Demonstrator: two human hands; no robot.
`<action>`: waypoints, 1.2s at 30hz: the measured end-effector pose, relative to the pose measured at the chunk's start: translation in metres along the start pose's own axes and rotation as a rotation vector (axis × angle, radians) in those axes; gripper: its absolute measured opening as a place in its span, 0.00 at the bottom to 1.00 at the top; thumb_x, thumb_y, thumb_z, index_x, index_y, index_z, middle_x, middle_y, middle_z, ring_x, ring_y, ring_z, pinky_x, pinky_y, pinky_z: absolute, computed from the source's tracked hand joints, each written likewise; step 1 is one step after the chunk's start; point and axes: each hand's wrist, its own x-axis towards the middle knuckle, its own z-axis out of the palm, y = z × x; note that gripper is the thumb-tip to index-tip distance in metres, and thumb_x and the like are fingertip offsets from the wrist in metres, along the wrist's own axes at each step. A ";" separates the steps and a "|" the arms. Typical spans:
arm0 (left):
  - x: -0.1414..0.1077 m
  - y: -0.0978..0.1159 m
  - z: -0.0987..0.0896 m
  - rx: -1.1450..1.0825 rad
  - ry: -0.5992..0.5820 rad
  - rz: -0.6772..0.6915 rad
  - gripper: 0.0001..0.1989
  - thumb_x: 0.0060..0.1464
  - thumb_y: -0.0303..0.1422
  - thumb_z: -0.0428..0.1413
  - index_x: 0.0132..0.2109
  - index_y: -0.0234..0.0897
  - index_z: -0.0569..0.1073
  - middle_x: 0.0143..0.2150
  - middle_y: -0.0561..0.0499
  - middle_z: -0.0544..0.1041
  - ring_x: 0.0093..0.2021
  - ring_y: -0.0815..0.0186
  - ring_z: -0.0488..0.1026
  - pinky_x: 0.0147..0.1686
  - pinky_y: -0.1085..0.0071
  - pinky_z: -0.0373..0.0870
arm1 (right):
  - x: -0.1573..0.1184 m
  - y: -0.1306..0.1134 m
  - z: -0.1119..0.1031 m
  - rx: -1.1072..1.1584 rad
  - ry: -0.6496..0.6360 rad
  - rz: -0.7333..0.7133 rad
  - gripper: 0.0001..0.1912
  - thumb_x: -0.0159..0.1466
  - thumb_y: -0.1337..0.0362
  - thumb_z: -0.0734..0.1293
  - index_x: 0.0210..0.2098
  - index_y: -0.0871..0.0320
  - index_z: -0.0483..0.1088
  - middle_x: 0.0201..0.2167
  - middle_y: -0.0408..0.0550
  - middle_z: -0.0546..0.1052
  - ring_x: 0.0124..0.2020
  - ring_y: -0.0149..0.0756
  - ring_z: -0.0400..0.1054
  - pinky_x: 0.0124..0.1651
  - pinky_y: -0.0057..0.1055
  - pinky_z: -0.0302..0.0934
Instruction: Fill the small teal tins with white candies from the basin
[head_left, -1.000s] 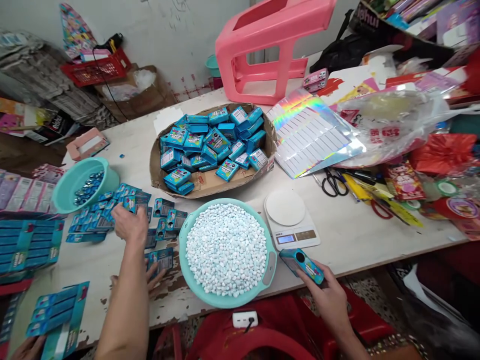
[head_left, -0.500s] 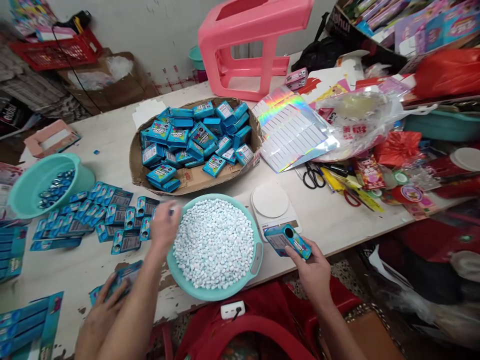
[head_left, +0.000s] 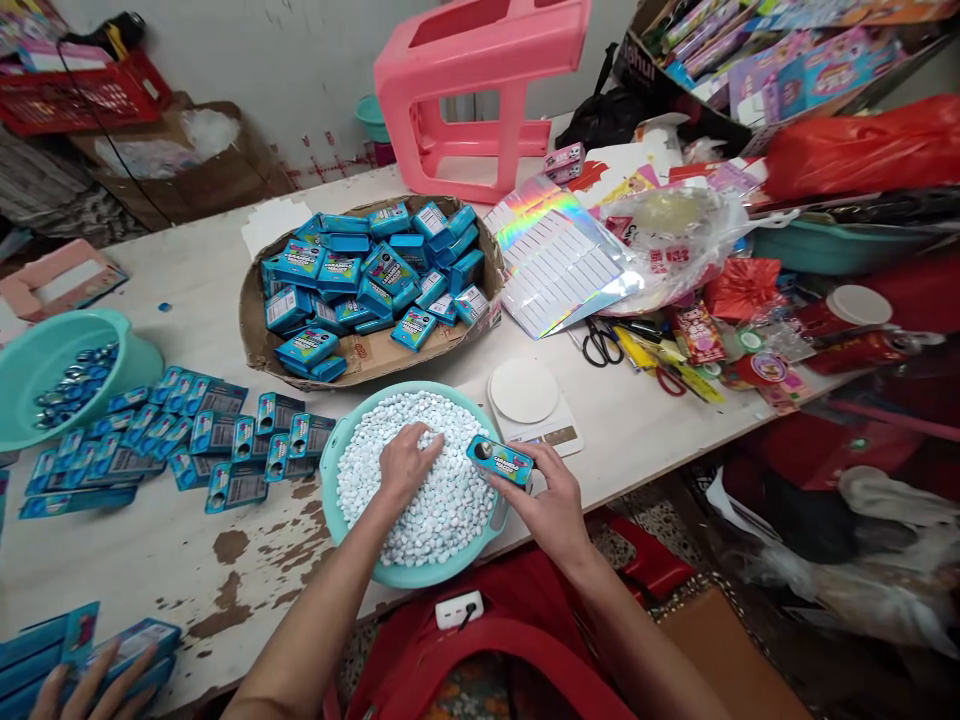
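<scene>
My left hand (head_left: 407, 462) dips its fingertips into the white candies (head_left: 439, 530) that fill a turquoise basin (head_left: 337, 425); what its fingers hold, if anything, is hidden among them. Over the basin's right side, my right hand (head_left: 546, 495) grips a blue candy box (head_left: 499, 460), tilted, with a round hole at its left end. A white scale (head_left: 559, 435) with a round plate stands just behind that hand. Left of the basin, rows of small blue boxes (head_left: 238, 487) with round holes lie on the table.
A cardboard tray (head_left: 367, 365) of blue boxes stands behind the basin. Another turquoise bowl (head_left: 139, 350) holds shiny blue pieces. Another person's hand (head_left: 105, 690) rests on blue boxes at lower left. Scissors (head_left: 601, 342), holographic sheets (head_left: 559, 260) and a pink stool (head_left: 510, 110) are farther back.
My left hand has moved from the basin's left edge into the candies. My right hand has brought the blue box left, over the basin. The other person's hand has shifted toward the lower left with boxes.
</scene>
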 end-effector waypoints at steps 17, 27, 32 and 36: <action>-0.028 0.070 -0.061 -1.519 0.083 -0.151 0.08 0.52 0.34 0.53 0.28 0.36 0.63 0.25 0.56 0.65 0.24 0.72 0.67 0.33 0.69 0.70 | 0.010 -0.054 0.039 -0.339 -0.347 -0.288 0.17 0.55 0.62 0.71 0.43 0.56 0.68 0.37 0.50 0.73 0.41 0.45 0.66 0.43 0.39 0.62; -0.017 0.081 -0.063 -1.359 0.204 -0.201 0.13 0.48 0.38 0.58 0.28 0.36 0.63 0.23 0.57 0.67 0.22 0.72 0.68 0.27 0.73 0.68 | 0.017 -0.052 0.042 -0.232 -0.257 -0.275 0.17 0.53 0.62 0.72 0.42 0.54 0.69 0.38 0.48 0.75 0.42 0.44 0.67 0.44 0.39 0.61; -0.013 0.083 -0.063 -1.322 0.197 -0.168 0.16 0.49 0.40 0.57 0.23 0.36 0.60 0.20 0.56 0.65 0.22 0.70 0.69 0.28 0.72 0.68 | 0.020 -0.048 0.044 -0.168 -0.227 -0.238 0.18 0.53 0.61 0.73 0.43 0.53 0.70 0.38 0.48 0.75 0.43 0.44 0.68 0.44 0.38 0.61; -0.013 0.083 -0.063 -1.297 0.174 -0.133 0.15 0.49 0.38 0.57 0.23 0.36 0.62 0.22 0.55 0.66 0.23 0.71 0.68 0.27 0.73 0.66 | 0.023 -0.047 0.045 -0.152 -0.191 -0.186 0.17 0.54 0.62 0.72 0.43 0.53 0.69 0.39 0.48 0.75 0.44 0.44 0.68 0.45 0.38 0.61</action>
